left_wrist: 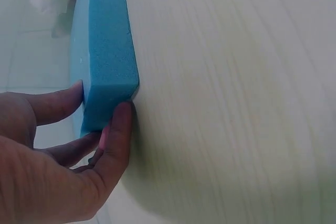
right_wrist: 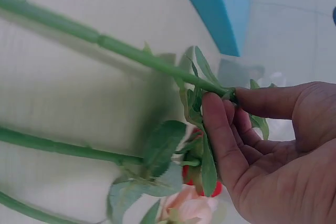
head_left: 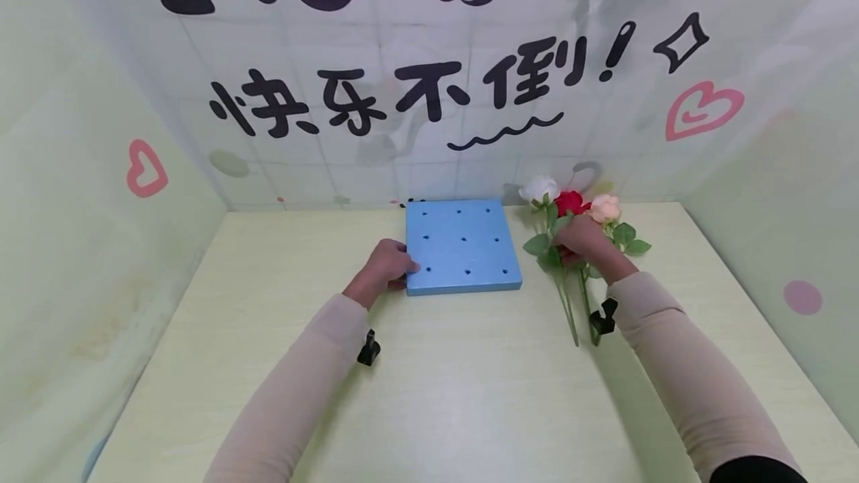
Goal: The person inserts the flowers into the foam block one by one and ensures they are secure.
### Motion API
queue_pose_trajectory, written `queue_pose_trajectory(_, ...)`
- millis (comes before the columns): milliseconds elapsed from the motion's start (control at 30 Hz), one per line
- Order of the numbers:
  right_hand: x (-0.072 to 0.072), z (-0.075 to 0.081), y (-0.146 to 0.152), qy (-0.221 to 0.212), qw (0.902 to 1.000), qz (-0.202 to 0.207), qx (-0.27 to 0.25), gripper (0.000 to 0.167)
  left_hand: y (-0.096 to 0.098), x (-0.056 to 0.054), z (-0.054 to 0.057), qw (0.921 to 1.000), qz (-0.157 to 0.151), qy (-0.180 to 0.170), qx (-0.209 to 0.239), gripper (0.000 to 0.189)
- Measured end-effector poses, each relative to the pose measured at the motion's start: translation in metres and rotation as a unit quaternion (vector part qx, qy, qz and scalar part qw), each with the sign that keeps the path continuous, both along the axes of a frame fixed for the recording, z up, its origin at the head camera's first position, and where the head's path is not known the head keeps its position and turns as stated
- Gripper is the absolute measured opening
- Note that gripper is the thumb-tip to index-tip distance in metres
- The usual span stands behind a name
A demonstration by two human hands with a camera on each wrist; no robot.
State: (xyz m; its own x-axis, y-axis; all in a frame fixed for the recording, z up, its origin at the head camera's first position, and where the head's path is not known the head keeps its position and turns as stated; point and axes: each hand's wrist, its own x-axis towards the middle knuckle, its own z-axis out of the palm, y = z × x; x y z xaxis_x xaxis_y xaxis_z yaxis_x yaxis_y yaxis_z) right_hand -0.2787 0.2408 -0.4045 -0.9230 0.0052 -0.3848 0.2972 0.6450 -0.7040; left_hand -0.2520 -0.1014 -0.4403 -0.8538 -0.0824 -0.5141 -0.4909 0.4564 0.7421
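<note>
In the head view my left hand (head_left: pixel 389 265) grips the near left edge of a blue foam board (head_left: pixel 463 241) dotted with small holes. Its thumb lies on the top face, and the other fingers (left_wrist: pixel 122 124) are at the side and lower edge in the left wrist view. My right hand (right_wrist: pixel 262 135) pinches the green stem of a white rose (head_left: pixel 539 191) between thumb and forefinger, close to its leaves. Beside it lie a red rose (head_left: pixel 570 203) and a pink rose (head_left: pixel 605 208), their stems partly hidden by the hand in the head view.
The pale wooden table (head_left: pixel 470 386) meets a printed cloth backdrop (head_left: pixel 376 43) behind the board. Cloth side walls (head_left: pixel 792 215) stand left and right. Black clips (head_left: pixel 369 349) hang at both cuffs. The roses lie to the right of the board.
</note>
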Motion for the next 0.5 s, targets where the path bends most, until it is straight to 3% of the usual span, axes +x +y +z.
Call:
queue_pose_trajectory(233, 0.003, 0.024, -0.002, 0.061, 0.9980, 0.007, -0.016, 0.011, 0.001, 0.000, 0.001, 0.9999, -0.001, -0.003, -0.010, 0.056)
queue_pose_trajectory(500, 0.003, 0.046, -0.013, 0.094, 0.9950, 0.005, -0.033, 0.018, 0.002, 0.000, 0.003, 0.9998, 0.002, -0.012, -0.017, 0.055)
